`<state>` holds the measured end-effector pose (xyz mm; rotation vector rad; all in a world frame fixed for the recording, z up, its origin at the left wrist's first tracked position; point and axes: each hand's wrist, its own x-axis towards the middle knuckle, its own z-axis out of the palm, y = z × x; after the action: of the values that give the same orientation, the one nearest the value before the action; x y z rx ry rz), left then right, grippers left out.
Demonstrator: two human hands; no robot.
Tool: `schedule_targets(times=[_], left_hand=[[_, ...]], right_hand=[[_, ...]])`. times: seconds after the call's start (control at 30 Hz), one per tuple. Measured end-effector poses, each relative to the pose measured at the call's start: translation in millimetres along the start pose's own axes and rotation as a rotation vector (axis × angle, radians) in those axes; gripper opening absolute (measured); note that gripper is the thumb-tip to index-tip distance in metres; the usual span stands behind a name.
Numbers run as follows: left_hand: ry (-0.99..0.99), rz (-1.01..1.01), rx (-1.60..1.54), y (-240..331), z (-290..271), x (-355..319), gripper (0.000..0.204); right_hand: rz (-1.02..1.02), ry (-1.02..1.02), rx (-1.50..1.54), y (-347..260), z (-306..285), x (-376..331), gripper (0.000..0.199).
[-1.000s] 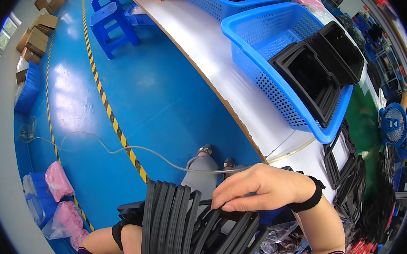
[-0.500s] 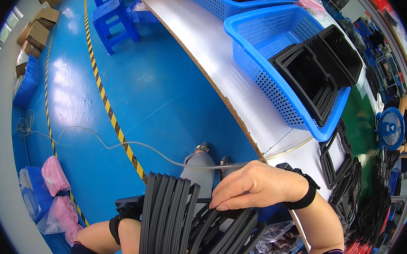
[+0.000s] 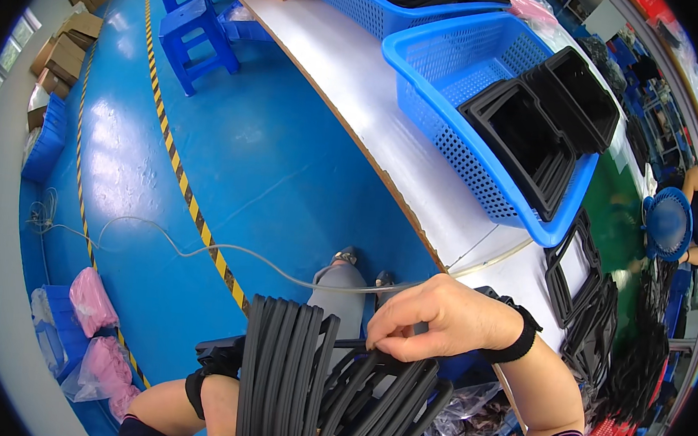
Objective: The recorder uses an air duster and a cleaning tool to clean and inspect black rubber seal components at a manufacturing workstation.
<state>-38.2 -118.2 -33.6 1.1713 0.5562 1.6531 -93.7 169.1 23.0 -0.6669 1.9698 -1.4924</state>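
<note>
Low in front of me is a thick bundle of black rectangular rubber frames point(image 3: 283, 377), stood on edge and fanned into two groups. My left hand point(image 3: 221, 409) supports the bundle from the left and below; most of its fingers are hidden behind the frames, though a bit of finger shows between them. At the top of the right-hand group, my right hand point(image 3: 431, 319) pinches the upper edge of one frame between thumb and forefinger. Black bands circle both wrists.
To the right, a white table point(image 3: 376, 81) bears a blue perforated basket point(image 3: 432, 102) with stacked black frames point(image 3: 527, 142). More loose frames point(image 3: 574, 268) lie near its edge. A hose point(image 3: 279, 274) crosses the blue floor. Blue stools point(image 3: 195, 42) stand beyond; pink bags point(image 3: 95, 303) lie left.
My right hand's fingers have curled into a rounder pinch at the frame's top edge, shifting slightly. The bundle and my left hand are nearly where they were.
</note>
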Motion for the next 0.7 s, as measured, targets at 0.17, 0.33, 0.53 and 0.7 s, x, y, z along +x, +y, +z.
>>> schedule_targets(times=[0.17, 0.33, 0.53, 0.7], left_hand=[[0.03, 0.074, 0.144, -10.4, -2.1, -0.4, 0.111], [-0.025, 0.038, 0.052, -13.8, -4.5, -2.7, 0.109], [-0.128, -0.006, -0.046, -28.3, -19.8, -4.9, 0.107], [-0.142, -0.103, -0.229, -17.6, -20.7, 8.0, 0.106]], right_hand=[[0.218, 0.156, 0.342, -0.8, -0.3, -3.9, 0.013], [0.26, 0.196, 0.341, 14.0, 5.0, -18.8, 0.011], [-0.043, 0.452, 0.164, 11.5, 16.3, -10.3, 0.019], [-0.099, 0.204, 0.01, 6.3, -3.4, -6.6, 0.013]])
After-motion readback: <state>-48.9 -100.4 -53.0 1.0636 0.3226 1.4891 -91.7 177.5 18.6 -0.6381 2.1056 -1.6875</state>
